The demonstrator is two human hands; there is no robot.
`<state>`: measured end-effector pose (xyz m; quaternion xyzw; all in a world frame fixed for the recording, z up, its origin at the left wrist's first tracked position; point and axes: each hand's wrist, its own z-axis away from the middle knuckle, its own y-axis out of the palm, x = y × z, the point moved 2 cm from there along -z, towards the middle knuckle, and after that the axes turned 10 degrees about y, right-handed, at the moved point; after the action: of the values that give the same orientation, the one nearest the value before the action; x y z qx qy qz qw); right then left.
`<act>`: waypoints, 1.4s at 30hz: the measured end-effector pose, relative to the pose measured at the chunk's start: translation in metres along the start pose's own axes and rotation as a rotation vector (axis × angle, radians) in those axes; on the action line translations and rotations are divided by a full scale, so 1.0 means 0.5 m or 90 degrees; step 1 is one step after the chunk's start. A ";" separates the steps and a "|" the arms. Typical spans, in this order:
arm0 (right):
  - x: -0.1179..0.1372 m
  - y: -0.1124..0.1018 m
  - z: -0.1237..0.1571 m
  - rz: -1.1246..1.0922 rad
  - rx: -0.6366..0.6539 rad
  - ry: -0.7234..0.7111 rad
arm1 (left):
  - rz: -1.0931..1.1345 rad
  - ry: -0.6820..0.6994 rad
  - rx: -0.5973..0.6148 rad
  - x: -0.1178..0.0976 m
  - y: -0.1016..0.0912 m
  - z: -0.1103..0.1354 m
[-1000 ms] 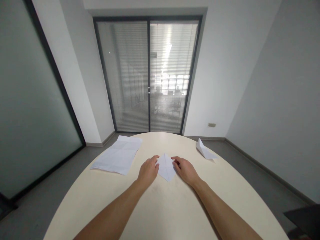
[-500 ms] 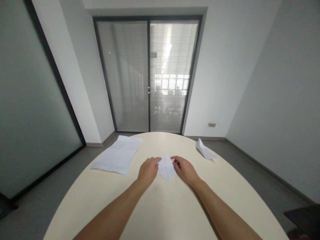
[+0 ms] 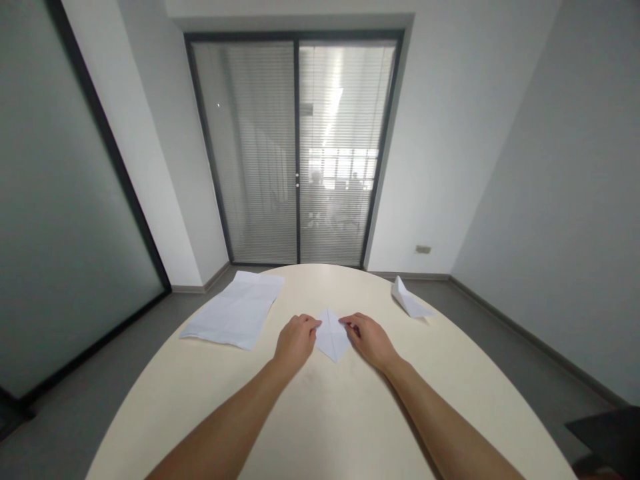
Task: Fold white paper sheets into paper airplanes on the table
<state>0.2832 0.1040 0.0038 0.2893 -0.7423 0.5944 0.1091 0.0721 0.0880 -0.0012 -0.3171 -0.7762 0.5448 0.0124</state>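
Note:
A small white folded paper [image 3: 332, 339], kite-shaped with a crease down its middle, lies on the table between my hands. My left hand [image 3: 296, 339] is closed at its left edge, thumb and fingers pinching the upper left side. At the upper right edge my right hand [image 3: 369, 339] pinches the paper with bent fingers. The lower point of the paper faces me and shows uncovered. My fingertips hide parts of both side corners.
The round cream table [image 3: 320, 427] carries white paper sheets [image 3: 237, 310] at the left and a folded paper piece [image 3: 409, 301] standing partly upright near the right edge. A dark object [image 3: 607, 437] is at the lower right, beyond the table.
My right fingertips have shifted very slightly left at the paper's upper edge. Both hands stay on the folded paper, and the other papers have not moved.

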 end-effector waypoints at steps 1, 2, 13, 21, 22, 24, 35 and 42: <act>0.000 0.000 0.000 -0.001 0.001 0.002 | 0.000 0.000 0.000 0.000 0.000 0.000; 0.000 0.000 0.000 -0.001 0.002 0.004 | -0.001 -0.003 0.002 0.000 0.001 0.000; -0.001 0.001 0.000 0.002 -0.002 -0.002 | -0.006 0.007 -0.001 0.001 -0.001 0.000; -0.001 0.002 -0.002 0.004 0.006 -0.001 | -0.006 -0.007 0.006 -0.001 -0.001 0.000; -0.001 0.003 -0.003 0.004 0.006 -0.001 | -0.006 -0.004 0.004 -0.001 -0.001 0.000; -0.003 0.004 -0.003 0.002 0.005 -0.001 | -0.004 0.004 -0.001 0.000 0.000 0.000; -0.004 0.003 -0.002 -0.001 0.006 -0.006 | -0.005 0.027 -0.022 0.002 0.000 0.003; -0.002 0.003 -0.002 0.008 0.010 -0.004 | -0.011 0.023 -0.016 0.004 0.003 0.002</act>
<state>0.2828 0.1054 0.0024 0.2876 -0.7398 0.5999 0.1005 0.0709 0.0881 -0.0035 -0.3202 -0.7855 0.5289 0.0272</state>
